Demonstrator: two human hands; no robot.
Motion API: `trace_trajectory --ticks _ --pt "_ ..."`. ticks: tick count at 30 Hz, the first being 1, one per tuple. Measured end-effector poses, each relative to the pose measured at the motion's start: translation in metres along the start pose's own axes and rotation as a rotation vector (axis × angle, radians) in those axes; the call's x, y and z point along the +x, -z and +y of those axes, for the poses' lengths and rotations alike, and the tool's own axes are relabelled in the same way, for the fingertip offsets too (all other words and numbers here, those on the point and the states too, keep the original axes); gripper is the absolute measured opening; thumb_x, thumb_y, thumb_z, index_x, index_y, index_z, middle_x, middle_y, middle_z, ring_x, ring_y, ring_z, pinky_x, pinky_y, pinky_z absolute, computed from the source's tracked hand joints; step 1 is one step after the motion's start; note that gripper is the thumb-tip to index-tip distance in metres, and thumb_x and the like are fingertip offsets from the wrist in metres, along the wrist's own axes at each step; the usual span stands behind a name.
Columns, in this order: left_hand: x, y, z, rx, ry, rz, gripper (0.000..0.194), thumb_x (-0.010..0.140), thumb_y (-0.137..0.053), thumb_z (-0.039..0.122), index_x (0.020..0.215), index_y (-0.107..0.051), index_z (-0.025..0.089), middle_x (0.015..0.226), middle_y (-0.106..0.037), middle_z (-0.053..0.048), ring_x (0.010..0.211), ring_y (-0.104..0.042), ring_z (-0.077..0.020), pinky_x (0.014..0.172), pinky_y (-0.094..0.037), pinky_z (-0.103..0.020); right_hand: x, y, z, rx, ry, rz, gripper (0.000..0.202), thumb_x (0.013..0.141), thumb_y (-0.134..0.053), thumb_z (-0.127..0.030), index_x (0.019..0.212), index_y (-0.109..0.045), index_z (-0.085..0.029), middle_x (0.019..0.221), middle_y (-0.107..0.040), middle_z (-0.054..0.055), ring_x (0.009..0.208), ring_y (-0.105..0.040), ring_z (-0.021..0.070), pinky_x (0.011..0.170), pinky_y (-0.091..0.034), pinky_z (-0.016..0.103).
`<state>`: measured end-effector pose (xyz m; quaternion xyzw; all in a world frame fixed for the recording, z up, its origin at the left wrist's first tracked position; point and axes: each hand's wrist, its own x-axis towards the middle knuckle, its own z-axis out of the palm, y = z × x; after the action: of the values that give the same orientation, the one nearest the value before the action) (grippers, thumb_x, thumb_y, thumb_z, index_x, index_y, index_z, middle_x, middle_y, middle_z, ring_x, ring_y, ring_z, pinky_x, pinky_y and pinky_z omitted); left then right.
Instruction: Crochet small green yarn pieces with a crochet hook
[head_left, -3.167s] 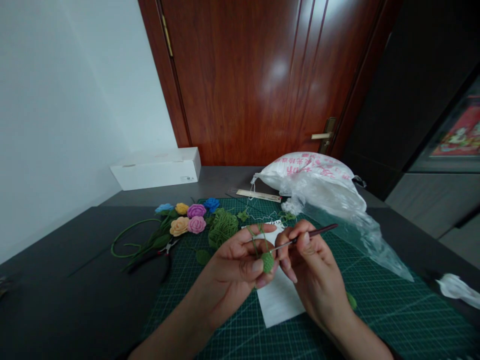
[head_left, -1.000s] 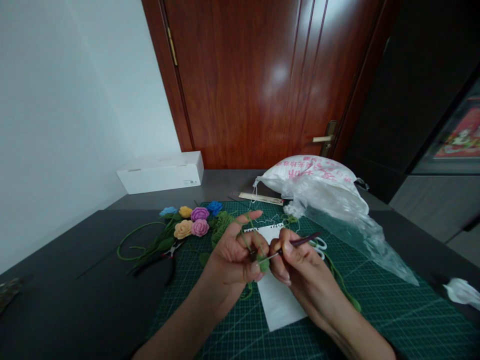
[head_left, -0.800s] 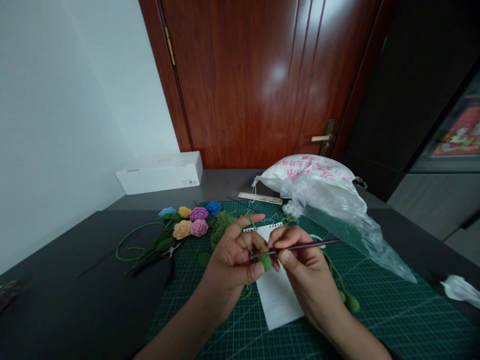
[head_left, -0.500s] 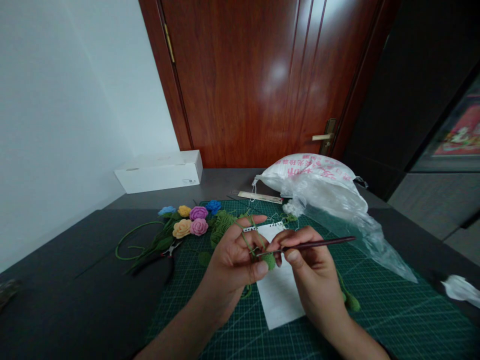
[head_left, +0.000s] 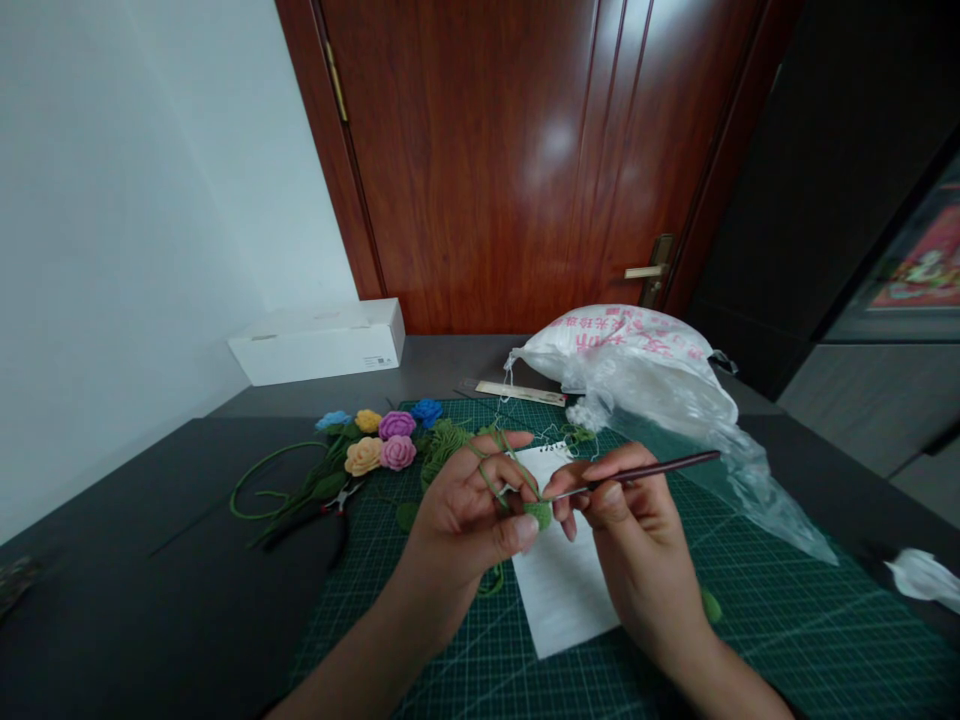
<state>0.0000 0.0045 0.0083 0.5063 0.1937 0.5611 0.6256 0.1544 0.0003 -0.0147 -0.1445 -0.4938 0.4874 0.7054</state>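
Between the thumb and fingers of my left hand (head_left: 472, 510) is a small green crochet piece (head_left: 538, 514). Green yarn (head_left: 491, 485) loops over that hand's fingers and runs to the piece. My right hand (head_left: 634, 530) grips a crochet hook (head_left: 656, 468) with a dark brown handle, its thin metal end pointing left at the top edge of the piece. Whether the tip sits inside a stitch is too small to tell. Below both hands lies a sheet of white notebook paper (head_left: 566, 590) on a green cutting mat (head_left: 420, 640).
Crocheted flowers (head_left: 396, 440) with green stems lie at the left, beside pliers (head_left: 342, 498). A green yarn skein (head_left: 446, 450) is behind my left hand. A white stuffed bag (head_left: 630, 350), a ruler-like strip (head_left: 521, 393) and a white box (head_left: 319, 345) stand or lie farther back.
My right hand has drawn the hook a little to the right, so its tip has moved from across the yarn to the piece's right side. My left hand stays nearly still.
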Motion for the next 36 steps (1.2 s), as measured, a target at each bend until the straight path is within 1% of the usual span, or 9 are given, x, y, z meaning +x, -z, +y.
trace_trajectory --ticks 4,9,11,16,22,25,29,31,36 --pt "-0.002 -0.001 0.003 0.039 -0.041 0.009 0.05 0.076 -0.081 0.007 0.122 -0.068 0.023 0.085 -0.066 0.001 0.077 -0.059 -0.0107 0.069 -0.048 -0.022 0.002 0.003 -0.004 -0.021 0.043 -0.052 0.004 0.101 -0.061 -0.029 0.1 -0.06 -0.025 0.092 -0.078 0.003 0.074 -0.066 0.0131 0.065 -0.051 0.025" --pt "-0.002 0.0 0.003 0.1 -0.063 -0.004 0.049 0.077 -0.08 0.008 0.122 -0.067 0.024 0.085 -0.067 0.001 0.079 -0.06 -0.0114 0.073 -0.048 -0.023 0.004 0.005 -0.009 -0.097 0.111 -0.108 0.003 0.101 -0.061 -0.027 0.1 -0.061 -0.025 0.094 -0.077 0.004 0.075 -0.065 0.0146 0.068 -0.051 0.029" --pt "-0.001 0.0 0.003 0.121 -0.083 -0.01 0.046 0.077 -0.08 0.008 0.118 -0.068 0.023 0.085 -0.067 0.001 0.078 -0.06 -0.0113 0.072 -0.048 -0.023 0.004 0.005 -0.008 -0.092 0.103 -0.095 0.003 0.101 -0.061 -0.028 0.1 -0.061 -0.025 0.093 -0.077 0.004 0.075 -0.066 0.0147 0.067 -0.051 0.029" --pt "-0.001 -0.002 0.007 0.264 -0.166 -0.006 0.027 0.077 -0.077 0.004 0.096 -0.069 0.021 0.09 -0.066 0.0 0.086 -0.064 -0.0144 0.078 -0.052 -0.026 0.002 0.0 -0.005 -0.019 0.042 -0.039 0.005 0.101 -0.061 -0.03 0.099 -0.059 -0.026 0.091 -0.076 0.002 0.074 -0.065 0.0133 0.066 -0.051 0.026" --pt "-0.003 -0.005 0.012 0.483 -0.248 -0.015 0.023 0.078 -0.072 0.002 0.091 -0.068 0.021 0.093 -0.067 -0.002 0.092 -0.067 -0.0173 0.081 -0.055 -0.03 0.001 -0.002 -0.007 0.023 0.014 -0.027 0.006 0.1 -0.062 -0.031 0.098 -0.059 -0.026 0.09 -0.076 0.001 0.072 -0.064 0.0126 0.066 -0.05 0.024" --pt "-0.004 -0.006 0.014 0.535 -0.294 -0.009 0.024 0.078 -0.071 0.001 0.09 -0.069 0.022 0.092 -0.068 -0.002 0.091 -0.068 -0.0175 0.078 -0.056 -0.029 0.001 -0.002 -0.007 0.043 -0.002 -0.026 0.007 0.1 -0.062 -0.031 0.097 -0.059 -0.026 0.089 -0.075 0.001 0.071 -0.063 0.0124 0.065 -0.05 0.024" --pt "-0.003 -0.007 0.016 0.545 -0.279 -0.017 0.023 0.077 -0.071 0.001 0.086 -0.069 0.021 0.087 -0.067 -0.001 0.098 -0.068 -0.0197 0.079 -0.056 -0.029 0.002 -0.001 -0.008 0.023 0.011 -0.045 0.007 0.1 -0.062 -0.032 0.097 -0.059 -0.026 0.09 -0.075 0.001 0.07 -0.062 0.013 0.065 -0.049 0.026" --pt "-0.003 -0.007 0.014 0.499 -0.249 -0.016 0.024 0.077 -0.072 0.002 0.09 -0.069 0.022 0.085 -0.067 -0.001 0.099 -0.067 -0.0199 0.081 -0.055 -0.029 0.003 0.001 -0.009 -0.013 0.036 -0.067 0.006 0.1 -0.062 -0.032 0.098 -0.06 -0.027 0.09 -0.076 0.002 0.071 -0.062 0.014 0.065 -0.049 0.027" --pt "-0.003 -0.006 0.009 0.33 -0.153 0.004 0.035 0.078 -0.077 0.008 0.108 -0.066 0.022 0.085 -0.067 0.001 0.077 -0.063 -0.0139 0.071 -0.052 -0.027 0.004 0.004 -0.014 -0.148 0.142 -0.13 0.003 0.101 -0.059 -0.028 0.1 -0.062 -0.027 0.088 -0.075 0.003 0.075 -0.063 0.0172 0.065 -0.049 0.031"
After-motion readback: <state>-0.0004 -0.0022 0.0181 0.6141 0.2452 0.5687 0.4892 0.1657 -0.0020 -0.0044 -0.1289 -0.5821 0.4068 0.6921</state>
